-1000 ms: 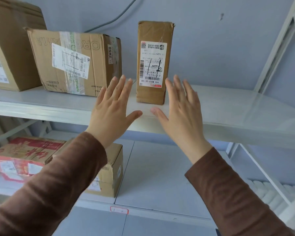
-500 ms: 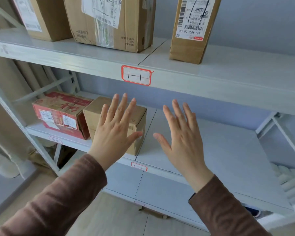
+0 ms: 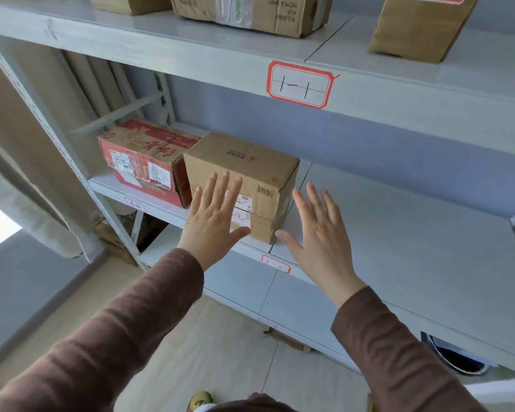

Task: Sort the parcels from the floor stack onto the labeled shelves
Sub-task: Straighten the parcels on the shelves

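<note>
My left hand (image 3: 213, 217) and my right hand (image 3: 317, 228) are both held out flat with fingers spread, holding nothing, in front of the middle shelf (image 3: 384, 233). Behind my left hand a plain brown parcel (image 3: 250, 168) stands on that shelf, and a red printed parcel (image 3: 144, 156) sits to its left. The top shelf (image 3: 280, 50) carries a tall brown parcel (image 3: 416, 28) at the right and a wide taped parcel (image 3: 250, 13) at the middle. A red-bordered label reading 1-1 (image 3: 301, 84) marks the top shelf edge; another label, 1-2 (image 3: 275, 263), marks the middle shelf edge.
The white metal shelf upright (image 3: 42, 120) runs down the left, with a pale curtain (image 3: 21, 179) beside it. Light wooden floor (image 3: 220, 352) lies below my arms. A lower shelf (image 3: 295, 307) sits beneath, with a dark round object (image 3: 455, 358) at its right.
My view has tilted down from the top shelf to the middle shelf. Both open hands have drawn back from the tall parcel and lowered, and they hold nothing.
</note>
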`<move>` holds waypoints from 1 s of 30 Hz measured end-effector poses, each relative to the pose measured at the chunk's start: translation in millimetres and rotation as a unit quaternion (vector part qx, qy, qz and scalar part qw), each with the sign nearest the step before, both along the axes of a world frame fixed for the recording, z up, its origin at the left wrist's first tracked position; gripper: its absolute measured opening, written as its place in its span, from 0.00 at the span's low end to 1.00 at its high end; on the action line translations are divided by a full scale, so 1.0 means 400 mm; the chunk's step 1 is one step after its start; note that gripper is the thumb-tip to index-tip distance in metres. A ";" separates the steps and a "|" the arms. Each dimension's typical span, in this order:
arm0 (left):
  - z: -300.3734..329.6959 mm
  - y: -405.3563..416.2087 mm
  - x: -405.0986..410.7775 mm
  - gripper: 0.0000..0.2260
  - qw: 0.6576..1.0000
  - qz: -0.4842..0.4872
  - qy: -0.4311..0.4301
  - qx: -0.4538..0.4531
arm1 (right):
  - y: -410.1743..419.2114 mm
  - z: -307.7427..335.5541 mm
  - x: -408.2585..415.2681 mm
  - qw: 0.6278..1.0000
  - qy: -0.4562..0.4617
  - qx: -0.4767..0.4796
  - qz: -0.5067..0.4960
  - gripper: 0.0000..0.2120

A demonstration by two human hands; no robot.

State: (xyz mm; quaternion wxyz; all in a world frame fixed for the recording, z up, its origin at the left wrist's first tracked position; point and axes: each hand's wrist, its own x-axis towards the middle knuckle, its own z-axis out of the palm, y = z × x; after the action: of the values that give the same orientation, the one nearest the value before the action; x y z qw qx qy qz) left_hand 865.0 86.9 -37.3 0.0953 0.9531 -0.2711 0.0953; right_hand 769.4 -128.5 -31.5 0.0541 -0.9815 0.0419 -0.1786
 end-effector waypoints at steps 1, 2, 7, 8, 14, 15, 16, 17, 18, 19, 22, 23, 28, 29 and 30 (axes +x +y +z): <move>-0.008 0.016 0.017 0.44 1.000 0.000 0.003 -0.002 | 0.009 -0.007 0.015 1.000 0.003 0.007 -0.001 0.40; -0.016 0.033 0.037 0.44 1.000 -0.001 0.003 -0.004 | 0.019 -0.013 0.030 1.000 0.004 0.016 -0.003 0.41; -0.061 0.129 0.160 0.46 0.999 -0.020 0.002 -0.028 | 0.077 -0.047 0.100 0.995 0.005 0.092 -0.042 0.46; -0.074 0.148 0.186 0.47 0.999 -0.021 0.003 -0.026 | 0.091 -0.055 0.112 0.993 0.007 0.107 -0.054 0.47; -0.187 0.219 0.293 0.53 0.998 -0.010 0.036 -0.049 | 0.127 -0.139 0.171 0.980 0.016 0.147 -0.132 0.50; -0.210 0.224 0.303 0.53 0.998 -0.004 0.043 -0.051 | 0.128 -0.156 0.179 0.978 0.020 0.151 -0.144 0.50; -0.233 0.227 0.311 0.52 0.997 0.002 0.049 -0.053 | 0.130 -0.172 0.188 0.975 0.024 0.155 -0.156 0.50; -0.254 0.228 0.319 0.52 0.997 0.007 0.054 -0.055 | 0.131 -0.187 0.196 0.973 0.028 0.161 -0.164 0.50; -0.274 0.228 0.326 0.52 0.996 0.011 0.062 -0.061 | 0.131 -0.202 0.205 0.970 0.033 0.168 -0.171 0.50; -0.291 0.227 0.333 0.52 0.995 0.015 0.072 -0.070 | 0.131 -0.216 0.213 0.968 0.037 0.174 -0.178 0.50; -0.326 0.216 0.357 0.51 0.990 0.026 0.102 -0.098 | 0.126 -0.255 0.242 0.963 0.056 0.181 -0.193 0.48; -0.334 0.211 0.367 0.51 0.988 0.030 0.113 -0.104 | 0.124 -0.267 0.251 0.961 0.063 0.183 -0.200 0.47; -0.346 0.173 0.413 0.48 0.977 0.057 0.146 -0.141 | 0.111 -0.300 0.280 0.952 0.069 0.196 -0.224 0.41; -0.348 0.164 0.421 0.47 0.975 0.064 0.149 -0.150 | 0.108 -0.303 0.284 0.951 0.065 0.200 -0.226 0.40; -0.350 0.155 0.429 0.46 0.973 0.071 0.152 -0.159 | 0.104 -0.305 0.289 0.951 0.062 0.200 -0.228 0.39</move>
State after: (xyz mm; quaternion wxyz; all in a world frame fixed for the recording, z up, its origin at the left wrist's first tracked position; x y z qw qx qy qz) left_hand 1036.6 149.0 -177.3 0.2786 0.9459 -0.1664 -0.0028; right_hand 884.8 -86.9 -153.4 0.2048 -0.9240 0.3024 -0.1130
